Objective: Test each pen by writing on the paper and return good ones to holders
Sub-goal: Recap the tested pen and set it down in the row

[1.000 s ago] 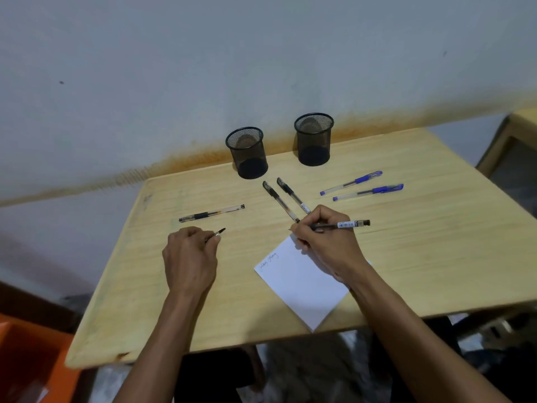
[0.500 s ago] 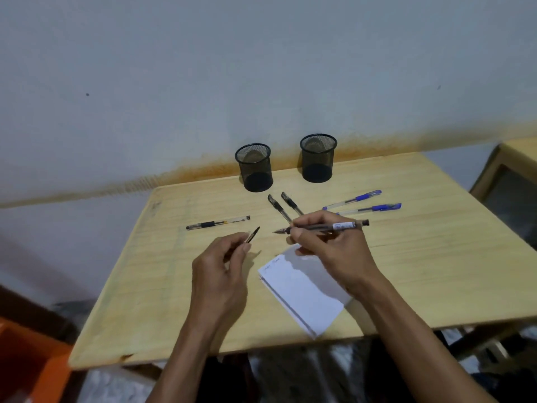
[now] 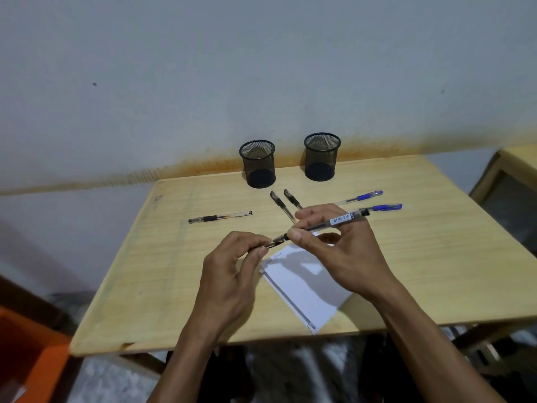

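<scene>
A pale wooden desk [image 3: 436, 257] stands against a grey wall. On it, the white paper [image 3: 308, 289] lies near the front edge. Behind the paper, at the desk's far edge, stand two black mesh holders [image 3: 258, 164] [image 3: 322, 157], both empty. Between holders and paper lie two black pens [image 3: 280, 203] [image 3: 292, 197]; right of them, two blue pens [image 3: 360, 197] [image 3: 386, 207]; left of the paper, an uncapped pen [image 3: 219, 218]. Above the paper, the right hand [image 3: 340, 251] pinches a pen [image 3: 322, 225], while the left hand [image 3: 232, 269] pinches a cap [image 3: 271, 243] at the pen's tip.
</scene>
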{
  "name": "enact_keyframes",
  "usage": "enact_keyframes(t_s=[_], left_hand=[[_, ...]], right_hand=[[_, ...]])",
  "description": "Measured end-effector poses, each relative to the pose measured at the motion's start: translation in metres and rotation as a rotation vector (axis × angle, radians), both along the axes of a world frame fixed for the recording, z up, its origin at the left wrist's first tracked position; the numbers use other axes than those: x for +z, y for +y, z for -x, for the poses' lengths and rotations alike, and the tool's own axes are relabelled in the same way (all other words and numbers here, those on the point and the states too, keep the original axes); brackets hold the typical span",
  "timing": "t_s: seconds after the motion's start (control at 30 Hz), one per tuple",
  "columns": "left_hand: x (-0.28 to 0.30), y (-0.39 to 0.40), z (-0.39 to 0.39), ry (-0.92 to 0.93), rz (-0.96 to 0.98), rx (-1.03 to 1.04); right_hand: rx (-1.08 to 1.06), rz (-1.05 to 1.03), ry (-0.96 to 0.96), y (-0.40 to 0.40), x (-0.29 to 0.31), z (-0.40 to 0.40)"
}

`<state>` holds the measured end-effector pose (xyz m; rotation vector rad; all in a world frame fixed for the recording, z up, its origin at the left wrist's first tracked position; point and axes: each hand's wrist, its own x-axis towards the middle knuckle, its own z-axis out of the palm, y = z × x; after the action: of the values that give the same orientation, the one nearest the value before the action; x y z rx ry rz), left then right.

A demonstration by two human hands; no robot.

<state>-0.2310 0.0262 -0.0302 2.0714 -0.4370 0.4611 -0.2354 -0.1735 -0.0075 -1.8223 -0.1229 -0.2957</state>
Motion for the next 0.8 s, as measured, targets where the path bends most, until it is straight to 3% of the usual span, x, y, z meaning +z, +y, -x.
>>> enact_keyframes(t_s=[0.33,0.43,0.6,0.7,0.8], left_hand=[[0.007,-0.002,0.002,0.032,0.05,-0.056],[0.01,-0.002,0.001,0.013,0.021,-0.059],[0.013,0.003,-0.005,0.03,-0.046,-0.089],[0.017,0.007,-0.011,0.082,-0.059,-0.111],[0.017,0.011,-0.017,0.163,-0.036,-0.12]], right_hand=[[0.04,-0.09,-0.015,0.009,-0.006,0.001],[0.041,-0.18,-0.019,0.015,-0.007,0.006],[0.076,-0.14,0.017,0.008,-0.006,0.003],[0.041,-0.248,0.015,-0.005,0.003,0.002],[0.03,-0.083,-0.052,-0.017,0.011,0.002]])
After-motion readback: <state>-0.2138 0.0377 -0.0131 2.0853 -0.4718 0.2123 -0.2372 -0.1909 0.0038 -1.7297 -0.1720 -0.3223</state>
